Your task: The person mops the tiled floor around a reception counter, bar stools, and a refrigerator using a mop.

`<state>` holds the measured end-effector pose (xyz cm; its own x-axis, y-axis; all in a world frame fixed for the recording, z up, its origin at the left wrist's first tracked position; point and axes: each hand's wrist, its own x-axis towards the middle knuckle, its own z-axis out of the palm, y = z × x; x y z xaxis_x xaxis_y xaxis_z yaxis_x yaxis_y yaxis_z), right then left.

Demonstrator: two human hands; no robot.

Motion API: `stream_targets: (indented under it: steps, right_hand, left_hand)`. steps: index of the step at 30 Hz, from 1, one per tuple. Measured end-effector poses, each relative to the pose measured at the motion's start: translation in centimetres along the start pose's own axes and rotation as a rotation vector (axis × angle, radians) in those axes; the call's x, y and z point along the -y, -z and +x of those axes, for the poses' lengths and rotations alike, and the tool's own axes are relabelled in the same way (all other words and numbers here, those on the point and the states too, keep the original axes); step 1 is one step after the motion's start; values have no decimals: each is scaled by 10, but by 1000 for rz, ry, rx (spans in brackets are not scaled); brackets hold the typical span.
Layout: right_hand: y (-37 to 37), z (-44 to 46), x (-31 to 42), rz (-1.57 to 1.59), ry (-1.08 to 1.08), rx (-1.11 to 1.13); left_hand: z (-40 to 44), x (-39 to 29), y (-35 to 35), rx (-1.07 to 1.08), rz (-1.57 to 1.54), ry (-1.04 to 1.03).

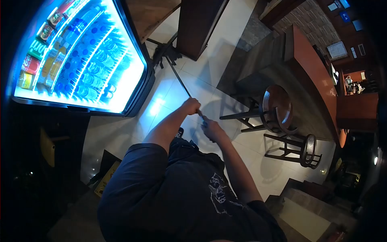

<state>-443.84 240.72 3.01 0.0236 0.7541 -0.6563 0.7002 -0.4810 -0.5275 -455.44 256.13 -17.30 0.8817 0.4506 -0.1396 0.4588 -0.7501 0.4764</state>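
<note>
My left hand (191, 106) is closed around the pole of a mop (178, 77). Nearer my body, my right hand (212, 130) grips the upper end of the same pole. From my hands the pole slants away to a dark, stringy head (166, 52) resting on the pale tiles, between the drinks fridge (150, 86) and a dark wooden piece of furniture (198, 28).
The lit fridge on the left holds rows of bottles and cans. Two round-seated stools, one nearer the bar (278, 107) and one lower (309, 150), stand by the wooden counter (308, 68). A yellow crate (107, 179) sits at lower left.
</note>
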Motion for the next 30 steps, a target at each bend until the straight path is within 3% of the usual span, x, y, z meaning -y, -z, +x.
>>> stream_targets:
  steps: [2, 5, 7, 9, 11, 13, 16, 19, 23, 28, 30]
  right_hand:
    - [-15, 19, -9, -49, 33, -33]
    - [-11, -5, -53, -160, 228, -140]
    - [15, -40, -80, -121, 39, 42]
    - [28, -80, -138, -45, -52, 28]
    - [48, -130, -193, 6, -53, 1]
    - [62, -181, -253, 64, 39, -142]
    - [110, -236, -289, 146, -253, -49]
    - [122, -244, -344, 130, -76, -125]
    - [116, -187, -387, 122, 46, -169]
    - [108, -83, -349, 87, 167, -162]
    - [105, -41, -317, 75, 260, -172]
  left_hand:
    - [-2, -2, 12, 138, 33, 92]
    - [11, -19, -30, 94, 8, 30]
    - [16, -64, -47, 30, -50, -91]
    - [24, -131, -46, 93, -162, -149]
    - [32, -192, -71, -24, -163, -261]
    - [53, -250, -93, 50, -228, -351]
    - [89, -320, -110, 253, -307, -451]
    - [121, -351, -123, 396, -293, -406]
    - [145, -332, -126, 358, -239, -263]
    - [141, -246, -120, 263, -235, 77]
    - [129, -184, -133, 93, -98, -8]
